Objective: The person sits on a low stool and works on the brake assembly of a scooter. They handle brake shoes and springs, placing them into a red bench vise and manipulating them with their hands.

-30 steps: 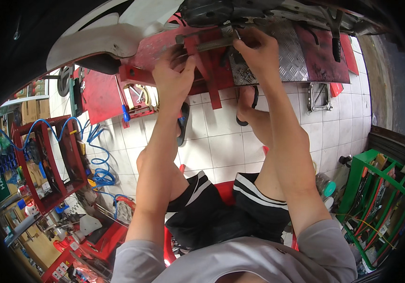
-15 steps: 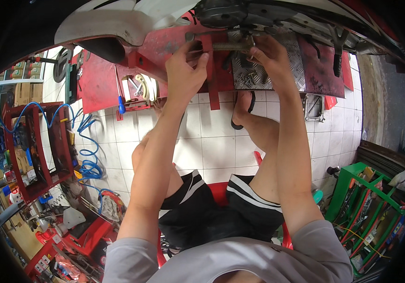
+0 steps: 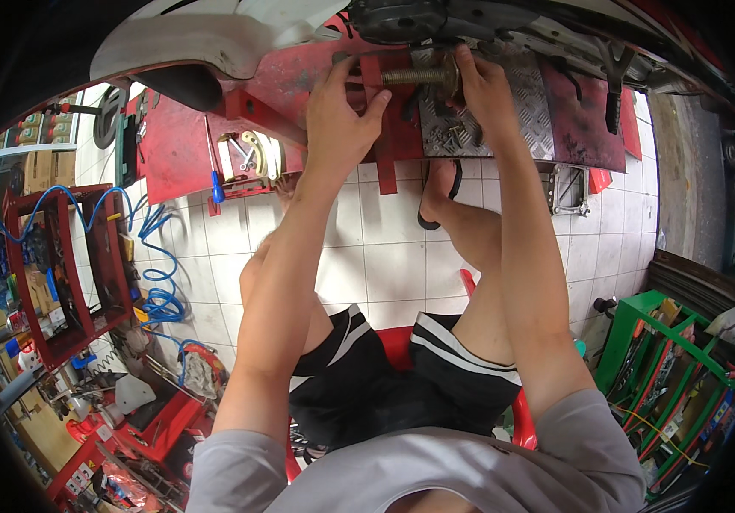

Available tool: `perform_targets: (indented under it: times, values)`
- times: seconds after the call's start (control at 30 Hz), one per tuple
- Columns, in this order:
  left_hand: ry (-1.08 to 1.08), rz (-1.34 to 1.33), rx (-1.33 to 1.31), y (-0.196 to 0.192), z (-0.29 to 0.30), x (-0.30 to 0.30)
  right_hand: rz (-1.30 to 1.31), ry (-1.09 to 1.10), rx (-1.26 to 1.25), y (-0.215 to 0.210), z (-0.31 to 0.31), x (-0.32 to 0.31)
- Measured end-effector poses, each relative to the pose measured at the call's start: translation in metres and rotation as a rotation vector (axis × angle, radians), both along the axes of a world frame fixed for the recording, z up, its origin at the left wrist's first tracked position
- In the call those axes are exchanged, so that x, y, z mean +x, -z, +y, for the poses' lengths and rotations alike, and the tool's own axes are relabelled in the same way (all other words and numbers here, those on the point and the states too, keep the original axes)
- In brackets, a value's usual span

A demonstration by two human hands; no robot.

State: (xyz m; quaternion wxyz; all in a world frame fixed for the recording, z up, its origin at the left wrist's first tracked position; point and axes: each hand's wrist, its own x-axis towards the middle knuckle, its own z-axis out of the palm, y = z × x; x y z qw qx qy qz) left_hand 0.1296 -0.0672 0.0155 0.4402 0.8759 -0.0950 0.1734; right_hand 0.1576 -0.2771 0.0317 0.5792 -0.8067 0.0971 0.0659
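At the far side of the red lift table, a thick threaded screw [image 3: 416, 76] runs level out of an upright red metal bar [image 3: 384, 150]. My left hand [image 3: 342, 120] is curled around the bar's upper part, the thumb in front; some of its fingers are hidden behind. The fingers of my right hand [image 3: 489, 101] bend over the round end piece [image 3: 451, 77] of the screw. Above both hands hangs the dark underside of a motorbike [image 3: 401, 21]. Several small bolts [image 3: 451, 138] lie on a chequered metal plate [image 3: 525, 120] below my right hand.
A blue-handled screwdriver [image 3: 217, 184] and curved brake shoes [image 3: 266, 154] lie on the red lift table [image 3: 171, 145], front left. Coiled blue air hose [image 3: 162, 303] hangs by a red rack [image 3: 98, 282]. A green tool rack [image 3: 632, 333] stands right.
My right hand has shifted slightly up, its fingers now straighter over the screw's end piece. My left hand has opened a little around the red bar.
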Motion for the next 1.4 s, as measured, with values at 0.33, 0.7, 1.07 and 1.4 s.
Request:
perform_targets:
  times: [0.33,0.7,1.07,1.4]
  values:
    - [0.146,0.014,-0.086,-0.014,-0.002,0.005,-0.067,-0.321,0.262,-0.009,-0.020,-0.007]
    - [0.001,-0.094,0.263,-0.016,-0.024,-0.003,0.119,-0.213,-0.102,-0.010,-0.011,0.004]
    - [0.081,-0.091,0.178,-0.020,-0.019,-0.002,-0.059,-0.424,0.255,-0.010,-0.025,-0.007]
    - [0.084,-0.084,0.198,-0.015,-0.017,0.000,-0.086,-0.343,0.330,-0.008,-0.015,-0.014]
